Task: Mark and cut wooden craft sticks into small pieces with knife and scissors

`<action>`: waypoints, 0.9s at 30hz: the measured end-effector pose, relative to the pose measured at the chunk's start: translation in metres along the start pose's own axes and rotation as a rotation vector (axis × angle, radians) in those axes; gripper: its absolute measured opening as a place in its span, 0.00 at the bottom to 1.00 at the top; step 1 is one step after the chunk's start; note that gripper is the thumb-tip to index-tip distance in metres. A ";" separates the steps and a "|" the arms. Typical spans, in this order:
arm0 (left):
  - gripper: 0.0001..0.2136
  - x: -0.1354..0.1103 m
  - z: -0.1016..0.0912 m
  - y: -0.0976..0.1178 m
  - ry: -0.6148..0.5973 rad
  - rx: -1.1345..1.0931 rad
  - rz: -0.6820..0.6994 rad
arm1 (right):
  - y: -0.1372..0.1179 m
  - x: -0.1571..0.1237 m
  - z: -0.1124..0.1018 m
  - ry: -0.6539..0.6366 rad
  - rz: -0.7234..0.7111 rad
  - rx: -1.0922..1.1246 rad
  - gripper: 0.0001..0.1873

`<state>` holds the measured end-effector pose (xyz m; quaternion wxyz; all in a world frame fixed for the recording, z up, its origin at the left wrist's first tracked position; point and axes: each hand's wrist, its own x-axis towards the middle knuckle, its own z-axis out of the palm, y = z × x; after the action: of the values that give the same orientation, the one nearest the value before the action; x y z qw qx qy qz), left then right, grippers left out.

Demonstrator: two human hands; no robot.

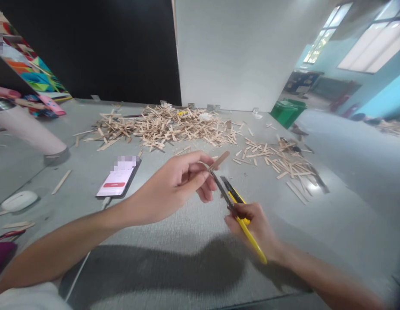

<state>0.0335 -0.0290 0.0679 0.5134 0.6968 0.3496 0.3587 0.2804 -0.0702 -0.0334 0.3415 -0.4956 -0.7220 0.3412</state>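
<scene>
My left hand (187,181), over the middle of the table, pinches a wooden craft stick (223,159) between thumb and fingers. Its rounded end sticks out to the upper right. My right hand (256,228) is closed around a yellow-handled metal tool (251,241), whose long narrow tip reaches the stick at my left fingertips. A yellow and black utility knife (234,189) lies alongside that tool in the same grip, pointing up and left. My right fingers partly cover both tools, so I cannot tell exactly what kind the metal one is.
A heap of craft sticks (174,127) lies at the back, with looser sticks (284,161) to the right. On the left are a phone (119,176) on a white cable, a white mouse (19,200) and a pale tumbler (28,129). Behind stand panels (232,51) and a green bin (288,113).
</scene>
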 end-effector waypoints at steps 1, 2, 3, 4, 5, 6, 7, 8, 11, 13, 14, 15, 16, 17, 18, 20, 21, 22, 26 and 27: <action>0.05 0.000 0.000 0.001 -0.009 0.000 -0.012 | 0.001 0.000 0.001 0.022 0.002 -0.005 0.26; 0.05 0.000 0.000 0.002 -0.016 0.001 -0.022 | 0.003 -0.001 0.002 0.038 0.000 -0.007 0.26; 0.05 0.000 0.000 0.003 -0.022 0.001 -0.027 | 0.005 -0.001 0.003 0.049 -0.005 -0.009 0.26; 0.05 0.000 0.000 0.004 -0.027 -0.003 -0.030 | 0.007 -0.002 0.003 0.056 -0.013 -0.008 0.26; 0.05 0.001 0.000 0.004 -0.030 -0.011 -0.029 | 0.009 -0.002 0.003 0.055 -0.020 -0.008 0.27; 0.05 0.001 0.001 0.005 -0.034 -0.020 -0.027 | 0.010 -0.002 0.003 0.048 -0.025 -0.008 0.27; 0.06 0.001 0.001 0.005 -0.036 -0.026 -0.025 | 0.011 -0.001 0.003 0.042 -0.028 -0.009 0.27; 0.06 0.001 0.001 0.006 -0.035 -0.030 -0.026 | 0.012 -0.001 0.003 0.037 -0.028 -0.011 0.27; 0.05 0.002 0.001 0.006 -0.038 -0.039 -0.029 | 0.010 0.000 0.001 0.038 -0.028 -0.021 0.26; 0.05 0.002 0.000 0.005 -0.054 -0.054 -0.026 | 0.007 0.000 0.001 0.037 -0.032 -0.033 0.26; 0.05 0.003 0.000 0.005 -0.063 -0.063 -0.022 | 0.006 0.001 0.001 0.032 -0.032 -0.039 0.26; 0.05 0.002 0.000 0.004 -0.069 -0.070 -0.019 | 0.005 0.001 0.001 0.028 -0.031 -0.046 0.26; 0.05 0.002 -0.001 0.004 -0.074 -0.075 -0.019 | 0.005 0.001 0.001 0.025 -0.030 -0.050 0.25; 0.05 0.002 -0.001 0.004 -0.075 -0.081 -0.021 | 0.004 0.002 0.001 0.025 -0.032 -0.053 0.24; 0.06 0.002 -0.001 0.004 -0.075 -0.087 -0.024 | 0.003 0.002 0.001 0.027 -0.035 -0.055 0.24; 0.10 0.001 -0.001 0.004 -0.070 -0.094 -0.026 | 0.001 0.002 0.001 0.033 -0.047 -0.056 0.24; 0.13 0.000 -0.001 0.005 -0.062 -0.092 -0.028 | 0.000 0.002 0.000 0.028 -0.053 -0.058 0.24; 0.16 0.000 0.000 0.005 -0.055 -0.083 -0.035 | -0.001 0.002 0.000 0.018 -0.058 -0.060 0.25; 0.20 0.000 0.003 0.005 -0.076 -0.091 -0.079 | -0.005 -0.001 0.000 -0.006 -0.060 -0.064 0.24; 0.19 0.000 0.004 0.005 -0.092 -0.123 -0.084 | -0.005 -0.001 0.001 -0.003 -0.061 -0.065 0.24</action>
<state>0.0376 -0.0326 0.0717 0.5852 0.6646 0.3318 0.3251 0.2777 -0.0731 -0.0300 0.3346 -0.4837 -0.7480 0.3075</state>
